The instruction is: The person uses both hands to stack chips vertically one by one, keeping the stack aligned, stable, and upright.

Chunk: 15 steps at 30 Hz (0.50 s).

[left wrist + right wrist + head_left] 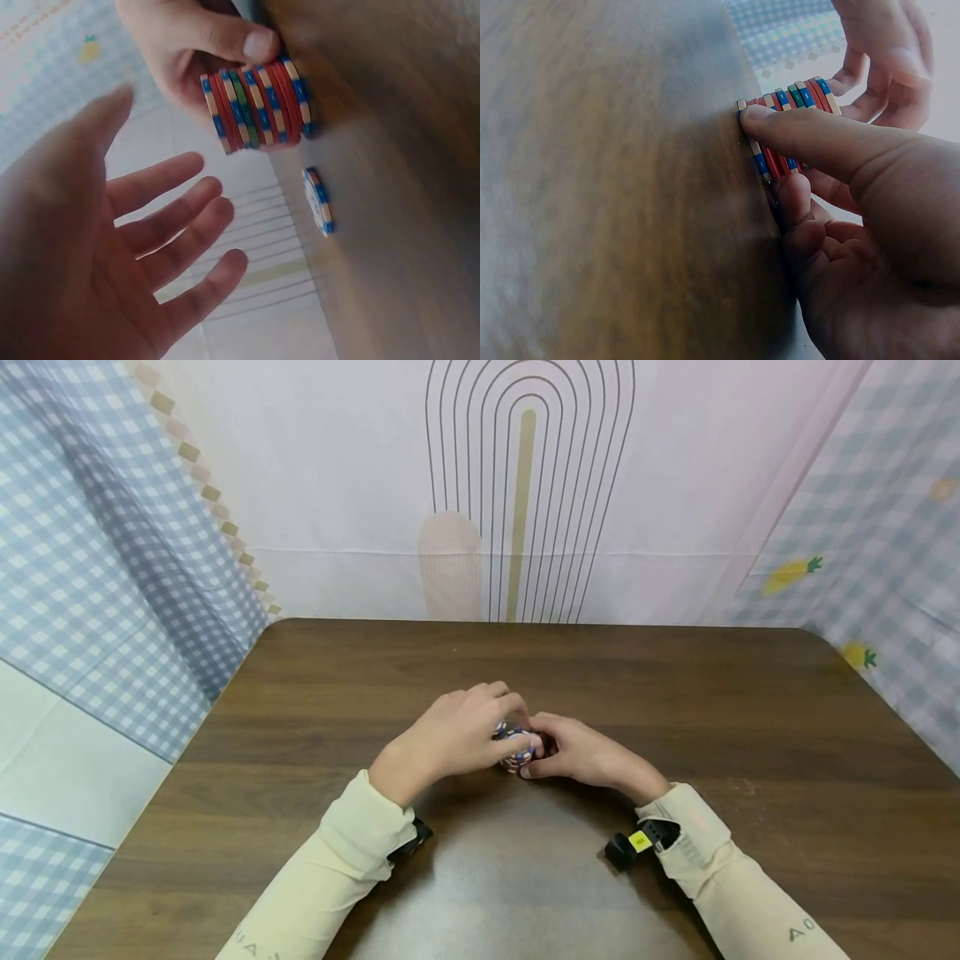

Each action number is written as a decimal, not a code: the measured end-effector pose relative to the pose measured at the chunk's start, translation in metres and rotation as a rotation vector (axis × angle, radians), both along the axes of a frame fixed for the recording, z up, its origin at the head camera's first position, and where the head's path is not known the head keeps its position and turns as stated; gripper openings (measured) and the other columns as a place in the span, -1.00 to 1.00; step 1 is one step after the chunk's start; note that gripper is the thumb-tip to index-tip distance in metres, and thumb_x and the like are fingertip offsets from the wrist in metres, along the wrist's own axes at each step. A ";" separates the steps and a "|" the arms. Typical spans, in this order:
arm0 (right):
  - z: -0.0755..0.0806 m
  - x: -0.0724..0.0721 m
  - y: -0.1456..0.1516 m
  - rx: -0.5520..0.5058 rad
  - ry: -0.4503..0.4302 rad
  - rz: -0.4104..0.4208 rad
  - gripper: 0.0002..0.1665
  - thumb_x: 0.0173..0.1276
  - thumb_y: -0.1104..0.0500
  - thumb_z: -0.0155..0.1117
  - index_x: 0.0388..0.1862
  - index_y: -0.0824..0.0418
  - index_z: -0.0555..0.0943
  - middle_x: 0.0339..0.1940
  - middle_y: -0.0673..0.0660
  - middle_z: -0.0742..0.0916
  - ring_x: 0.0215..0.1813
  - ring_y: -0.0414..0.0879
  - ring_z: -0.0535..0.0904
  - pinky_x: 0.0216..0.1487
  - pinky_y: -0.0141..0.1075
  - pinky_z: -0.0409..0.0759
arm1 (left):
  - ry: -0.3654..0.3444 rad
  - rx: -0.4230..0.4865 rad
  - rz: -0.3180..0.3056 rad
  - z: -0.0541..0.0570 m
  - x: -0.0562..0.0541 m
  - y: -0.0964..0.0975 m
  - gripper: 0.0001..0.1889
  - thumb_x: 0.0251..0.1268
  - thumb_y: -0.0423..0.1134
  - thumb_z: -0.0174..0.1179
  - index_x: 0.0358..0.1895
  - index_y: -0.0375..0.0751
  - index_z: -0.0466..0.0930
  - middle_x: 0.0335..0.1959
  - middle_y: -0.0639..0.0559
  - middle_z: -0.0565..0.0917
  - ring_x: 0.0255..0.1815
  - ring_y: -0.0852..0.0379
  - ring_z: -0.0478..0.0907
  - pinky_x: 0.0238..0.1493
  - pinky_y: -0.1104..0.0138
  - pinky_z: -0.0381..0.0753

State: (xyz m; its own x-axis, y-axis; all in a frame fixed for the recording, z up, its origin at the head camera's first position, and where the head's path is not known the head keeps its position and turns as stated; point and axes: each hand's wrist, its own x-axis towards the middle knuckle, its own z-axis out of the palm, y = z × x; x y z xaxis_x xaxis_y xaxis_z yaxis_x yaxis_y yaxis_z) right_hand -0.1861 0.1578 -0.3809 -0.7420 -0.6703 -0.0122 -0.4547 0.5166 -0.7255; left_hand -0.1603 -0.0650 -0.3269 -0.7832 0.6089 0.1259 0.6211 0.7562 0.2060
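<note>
A stack of poker chips [259, 109], banded in red, blue, cream and green edges, stands on the table near its middle. My right hand [585, 752] holds this stack low on its side, the thumb [759, 112] along the bottom chips and the fingers curled round behind. Over the stack arches my left hand [459, 737]; in the left wrist view its fingers [214, 214] are spread and loosely bent, with nothing between them. One blue-and-cream chip [319, 202] lies flat on the table, apart from the stack. In the head view the left hand partly hides the chips.
The brown wooden table [360, 668] reaches back to a white patterned cloth [337, 485]. Blue checked cloth [97, 510] hangs at the left, and more hangs at the right. A black strap device [633, 846] is on the right wrist.
</note>
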 end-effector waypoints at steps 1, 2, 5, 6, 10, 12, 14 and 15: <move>0.000 0.000 0.000 -0.002 -0.003 -0.004 -0.67 0.32 0.12 0.56 -0.07 0.11 0.59 -0.26 -0.02 0.61 -0.17 -0.11 0.52 -0.12 -0.26 0.50 | -0.006 0.013 0.010 0.000 -0.001 -0.001 -0.58 0.58 0.21 0.13 0.16 0.03 0.70 0.09 0.09 0.66 0.01 0.08 0.65 -0.02 0.15 0.67; 0.000 0.000 0.000 -0.001 -0.006 -0.005 -0.66 0.32 0.12 0.57 -0.05 0.12 0.61 -0.25 -0.01 0.61 -0.17 -0.11 0.52 -0.12 -0.26 0.50 | -0.008 0.027 0.018 0.000 -0.003 -0.003 -0.60 0.63 0.18 0.08 0.17 0.02 0.70 0.11 0.09 0.66 0.06 0.06 0.65 0.03 0.13 0.67; -0.002 0.000 0.000 -0.009 -0.008 -0.004 -0.59 0.31 0.13 0.58 0.06 0.17 0.64 -0.21 0.01 0.62 -0.15 -0.11 0.52 -0.09 -0.27 0.51 | -0.004 0.057 0.029 -0.002 -0.006 -0.006 -0.66 0.70 0.04 0.02 0.19 -0.01 0.69 0.14 0.08 0.66 0.14 0.04 0.63 0.13 0.09 0.65; -0.003 0.000 0.000 -0.010 -0.006 -0.004 -0.56 0.31 0.13 0.58 0.10 0.18 0.65 -0.19 0.02 0.63 -0.14 -0.11 0.52 -0.08 -0.27 0.52 | -0.008 0.070 0.031 -0.003 -0.007 -0.007 -0.68 0.71 -0.01 0.02 0.19 -0.02 0.69 0.13 0.08 0.66 0.15 0.04 0.63 0.14 0.08 0.65; -0.003 0.001 0.000 -0.015 -0.005 0.002 -0.49 0.30 0.13 0.58 0.18 0.23 0.65 -0.15 0.04 0.63 -0.13 -0.11 0.52 -0.06 -0.28 0.52 | -0.038 0.107 0.042 -0.008 -0.011 -0.010 -0.73 0.66 -0.13 0.11 0.20 -0.07 0.70 0.13 0.07 0.67 0.15 0.03 0.64 0.14 0.08 0.64; -0.003 0.001 0.000 -0.010 -0.010 0.004 -0.48 0.31 0.12 0.58 0.20 0.23 0.64 -0.13 0.04 0.63 -0.11 -0.11 0.52 -0.06 -0.27 0.52 | -0.061 0.102 0.053 -0.009 -0.012 -0.012 -0.73 0.63 -0.15 0.16 0.22 -0.07 0.69 0.15 0.05 0.67 0.16 0.02 0.64 0.16 0.07 0.64; -0.003 0.000 0.000 -0.006 -0.013 0.005 -0.47 0.32 0.12 0.57 0.22 0.22 0.64 -0.11 0.04 0.63 -0.11 -0.11 0.52 -0.05 -0.26 0.52 | -0.086 0.092 0.063 -0.011 -0.014 -0.012 -0.72 0.60 -0.15 0.20 0.23 -0.06 0.70 0.18 0.04 0.67 0.20 0.01 0.64 0.19 0.06 0.62; -0.002 0.000 0.001 -0.004 -0.014 0.005 -0.47 0.33 0.12 0.57 0.22 0.22 0.63 -0.10 0.05 0.63 -0.10 -0.11 0.52 -0.05 -0.26 0.52 | -0.099 0.088 0.066 -0.012 -0.016 -0.012 -0.72 0.59 -0.15 0.22 0.24 -0.04 0.70 0.20 0.04 0.66 0.21 0.01 0.63 0.20 0.05 0.62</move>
